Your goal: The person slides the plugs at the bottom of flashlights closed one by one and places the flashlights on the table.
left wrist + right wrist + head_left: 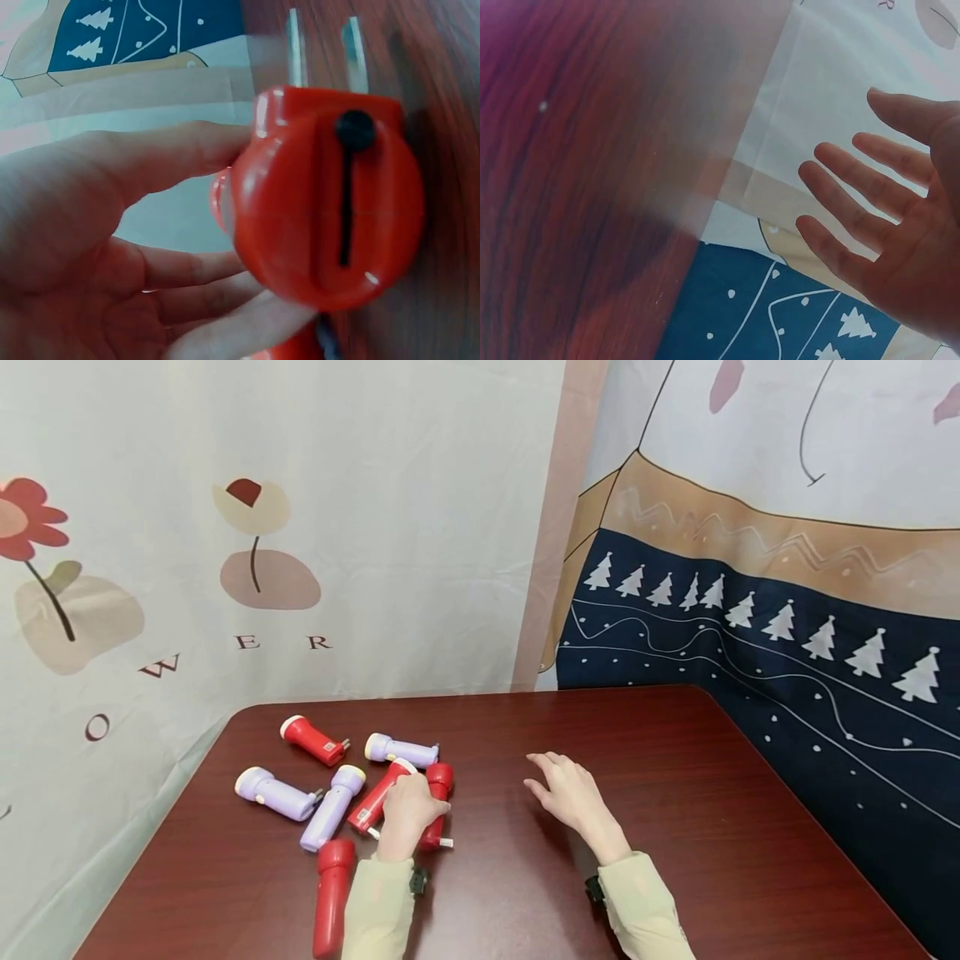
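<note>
My left hand (408,814) is over the red flashlights at the middle left of the table. In the left wrist view its thumb and fingers (255,322) lie around one red flashlight (330,202), whose end with two metal prongs faces the camera; the head view shows this flashlight (440,777) partly behind the hand. Another red flashlight (371,806) lies just left of the hand, partly covered. My right hand (573,797) hovers above the table to the right, fingers spread and holding nothing; the right wrist view also shows this hand (900,217) with nothing in it.
Left on the table (510,893) lie lilac flashlights (281,797) (332,808) (405,752), a red one (311,740) at the back and a red one (333,897) near the left sleeve. Printed curtains (420,527) hang behind the table's far edge.
</note>
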Action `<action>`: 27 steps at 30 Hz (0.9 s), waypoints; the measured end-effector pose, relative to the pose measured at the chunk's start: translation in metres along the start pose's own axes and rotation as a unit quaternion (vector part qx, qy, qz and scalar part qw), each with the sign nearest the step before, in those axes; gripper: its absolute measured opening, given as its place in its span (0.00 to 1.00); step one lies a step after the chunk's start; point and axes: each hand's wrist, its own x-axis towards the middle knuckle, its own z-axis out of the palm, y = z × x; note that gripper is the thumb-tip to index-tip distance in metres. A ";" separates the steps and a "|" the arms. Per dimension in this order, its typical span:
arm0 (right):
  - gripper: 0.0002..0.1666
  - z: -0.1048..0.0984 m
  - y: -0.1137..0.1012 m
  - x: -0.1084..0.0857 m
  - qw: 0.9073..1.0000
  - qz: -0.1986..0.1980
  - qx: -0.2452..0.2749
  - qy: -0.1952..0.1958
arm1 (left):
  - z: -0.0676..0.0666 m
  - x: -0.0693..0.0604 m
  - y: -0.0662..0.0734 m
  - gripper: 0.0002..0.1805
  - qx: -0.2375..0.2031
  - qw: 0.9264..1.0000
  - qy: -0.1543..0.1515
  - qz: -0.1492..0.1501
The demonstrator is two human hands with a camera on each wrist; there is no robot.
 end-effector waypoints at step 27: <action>0.23 0.012 -0.027 -0.005 0.988 -0.144 0.036 -0.034 | 0.022 0.011 0.028 0.25 -0.221 0.970 0.084 -0.058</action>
